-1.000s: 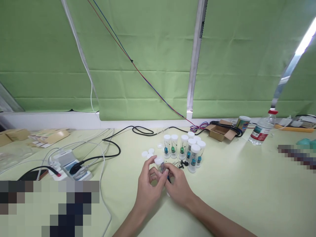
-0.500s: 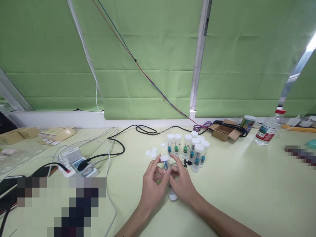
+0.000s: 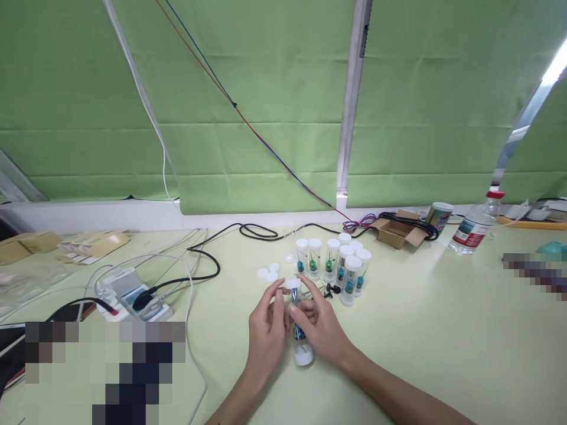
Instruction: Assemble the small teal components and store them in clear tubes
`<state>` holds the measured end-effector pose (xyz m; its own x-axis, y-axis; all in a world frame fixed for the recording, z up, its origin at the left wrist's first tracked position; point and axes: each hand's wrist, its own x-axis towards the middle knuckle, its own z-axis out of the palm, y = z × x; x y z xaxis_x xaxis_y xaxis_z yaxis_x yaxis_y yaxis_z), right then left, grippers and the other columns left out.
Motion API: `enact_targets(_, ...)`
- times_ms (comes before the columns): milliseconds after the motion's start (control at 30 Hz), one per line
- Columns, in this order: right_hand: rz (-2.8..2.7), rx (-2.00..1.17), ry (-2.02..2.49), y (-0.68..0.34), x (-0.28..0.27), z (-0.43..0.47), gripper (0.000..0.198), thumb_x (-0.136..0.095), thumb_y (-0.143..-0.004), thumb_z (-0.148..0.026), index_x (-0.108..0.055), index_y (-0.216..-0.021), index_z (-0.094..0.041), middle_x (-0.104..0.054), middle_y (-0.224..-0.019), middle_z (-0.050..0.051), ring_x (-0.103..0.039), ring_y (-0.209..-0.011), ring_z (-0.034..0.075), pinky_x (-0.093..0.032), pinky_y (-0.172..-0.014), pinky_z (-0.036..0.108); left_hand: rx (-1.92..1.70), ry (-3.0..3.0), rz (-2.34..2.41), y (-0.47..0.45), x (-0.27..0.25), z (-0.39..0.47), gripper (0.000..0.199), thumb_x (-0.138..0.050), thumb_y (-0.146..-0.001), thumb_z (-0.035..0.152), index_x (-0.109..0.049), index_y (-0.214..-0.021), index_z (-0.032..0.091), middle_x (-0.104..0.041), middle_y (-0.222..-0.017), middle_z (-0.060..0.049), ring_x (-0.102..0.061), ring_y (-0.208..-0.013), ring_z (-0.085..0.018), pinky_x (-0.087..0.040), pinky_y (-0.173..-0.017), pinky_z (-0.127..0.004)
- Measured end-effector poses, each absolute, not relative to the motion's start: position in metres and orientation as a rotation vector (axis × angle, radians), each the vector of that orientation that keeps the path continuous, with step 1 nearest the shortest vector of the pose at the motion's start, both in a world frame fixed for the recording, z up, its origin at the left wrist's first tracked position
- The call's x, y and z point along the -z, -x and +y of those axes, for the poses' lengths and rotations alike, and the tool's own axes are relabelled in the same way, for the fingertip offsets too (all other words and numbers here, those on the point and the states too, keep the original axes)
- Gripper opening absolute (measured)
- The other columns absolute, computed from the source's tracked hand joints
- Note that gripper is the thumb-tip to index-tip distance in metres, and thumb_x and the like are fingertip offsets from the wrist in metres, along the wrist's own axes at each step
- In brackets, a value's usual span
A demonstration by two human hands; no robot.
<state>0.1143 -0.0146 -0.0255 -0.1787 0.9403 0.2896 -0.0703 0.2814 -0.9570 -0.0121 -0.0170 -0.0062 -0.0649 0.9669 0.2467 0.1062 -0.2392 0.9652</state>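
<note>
Between my hands is a clear plastic tube (image 3: 299, 347) with a white piece at each end and something blue inside. My right hand (image 3: 319, 321) is closed round its right side, thumb across the front and forefinger reaching to the white top cap (image 3: 293, 284). On the other side my left hand (image 3: 268, 324) is curled against the tube, its forefinger by the cap and its thumb raised. Just beyond stand several similar capped tubes (image 3: 349, 283) with blue or green parts inside. Small black pieces (image 3: 331, 290) lie beside my right fingertips. Loose white caps (image 3: 271, 276) lie beyond my left hand.
At left, a white power strip (image 3: 133, 295) has cables plugged in, and a white cable loops down the table. A black cable (image 3: 217, 265) runs along the back. An open cardboard box (image 3: 394, 233), a printed can (image 3: 438, 217) and a water bottle (image 3: 473, 230) stand back right.
My left thumb has lifted away from the tube, and my right thumb now lies across it. More of the tube shows. The whole view has shifted slightly.
</note>
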Motion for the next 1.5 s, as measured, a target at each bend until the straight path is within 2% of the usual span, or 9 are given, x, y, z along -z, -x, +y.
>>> enact_targets(67, -1.451, -1.146, 0.847, -0.115, 0.026, -0.015, 0.059, -0.053, -0.092, -0.037, -0.03, -0.145, -0.024, -0.043, -0.063, -0.007, -0.041, -0.054, 0.01, -0.036, -0.052, 0.023, -1.373, -1.43, 1.203, 0.012, 0.005, -0.017, 0.05, -0.052, -0.088, 0.048, -0.056, -0.129, 0.019, -0.058, -0.066, 0.001, -0.046, -0.05, -0.011, -0.04, -0.046, -0.021)
enact_targets(167, -1.476, -1.156, 0.818, -0.116, 0.026, -0.016, 0.059, -0.051, -0.094, -0.036, -0.027, -0.146, -0.023, -0.043, -0.065, -0.006, -0.041, -0.056, 0.01, -0.036, -0.054, 0.023, -1.324, -1.382, 1.133, 0.012, 0.003, -0.014, 0.056, -0.057, -0.085, 0.048, -0.054, -0.132, 0.018, -0.058, -0.067, 0.001, -0.045, -0.05, -0.009, -0.039, -0.045, -0.02)
enact_targets(400, -1.523, -1.154, 0.791, -0.118, 0.03, -0.017, 0.059, -0.05, -0.095, -0.035, -0.025, -0.147, -0.022, -0.051, -0.071, -0.003, -0.049, -0.062, 0.012, -0.042, -0.059, 0.024, -1.269, -1.271, 1.054, 0.013, 0.003, -0.011, 0.055, -0.063, -0.082, 0.046, -0.058, -0.127, 0.016, -0.058, -0.065, 0.001, -0.041, -0.047, -0.007, -0.035, -0.043, -0.018)
enact_targets(567, -1.536, -1.146, 0.769, -0.119, 0.031, -0.017, 0.058, -0.049, -0.096, -0.034, -0.025, -0.147, -0.022, -0.054, -0.074, -0.002, -0.052, -0.066, 0.013, -0.045, -0.061, 0.026, -1.297, -1.235, 1.064, 0.013, 0.009, -0.013, 0.054, -0.064, -0.081, 0.046, -0.06, -0.126, 0.015, -0.059, -0.064, 0.001, -0.045, -0.049, -0.008, -0.037, -0.045, -0.018)
enact_targets(900, -1.534, -1.13, 0.777, -0.114, 0.031, -0.019, 0.058, -0.048, -0.095, -0.034, -0.025, -0.147, -0.022, -0.058, -0.078, 0.001, -0.053, -0.067, 0.014, -0.046, -0.062, 0.026, -1.384, -1.229, 1.105, 0.014, 0.016, -0.013, 0.053, -0.064, -0.081, 0.046, -0.063, -0.125, 0.016, -0.07, -0.092, -0.008, -0.062, -0.077, -0.018, -0.051, -0.064, -0.025)
enact_targets(1100, -1.511, -1.119, 0.779, -0.113, 0.029, -0.019, 0.055, -0.048, -0.095, -0.033, -0.027, -0.145, -0.022, -0.054, -0.075, -0.001, -0.051, -0.065, 0.013, -0.045, -0.06, 0.025, -1.396, -1.349, 1.17, 0.011, 0.007, -0.016, 0.054, -0.061, -0.081, 0.05, -0.065, -0.122, 0.016, -0.071, -0.077, -0.006, -0.063, -0.068, -0.019, -0.052, -0.062, -0.027)
enact_targets(1300, -1.508, -1.13, 0.81, -0.115, 0.025, -0.018, 0.062, -0.051, -0.094, -0.035, -0.023, -0.148, -0.023, -0.049, -0.068, -0.005, -0.046, -0.058, 0.01, -0.042, -0.056, 0.023, -1.382, -1.429, 1.218, 0.012, 0.0, -0.017, 0.055, -0.06, -0.082, 0.05, -0.064, -0.125, 0.016, -0.064, -0.063, -0.003, -0.056, -0.057, -0.017, -0.049, -0.052, -0.026)
enact_targets(1367, -1.522, -1.117, 0.811, -0.115, 0.023, -0.018, 0.061, -0.052, -0.093, -0.035, -0.026, -0.147, -0.024, -0.046, -0.066, -0.006, -0.043, -0.057, 0.01, -0.041, -0.055, 0.023, -1.368, -1.45, 1.233, 0.013, 0.001, -0.016, 0.055, -0.058, -0.084, 0.049, -0.06, -0.129, 0.018, -0.063, -0.064, -0.002, -0.053, -0.055, -0.015, -0.046, -0.05, -0.025)
enact_targets(1500, -1.546, -1.084, 0.785, -0.115, 0.02, -0.018, 0.053, -0.052, -0.093, -0.034, -0.033, -0.142, -0.025, -0.046, -0.065, -0.006, -0.043, -0.056, 0.01, -0.041, -0.055, 0.023, -1.414, -1.456, 1.267, 0.015, 0.004, -0.017, 0.049, -0.054, -0.086, 0.049, -0.057, -0.127, 0.022, -0.064, -0.082, -0.002, -0.048, -0.051, -0.01, -0.041, -0.047, -0.022)
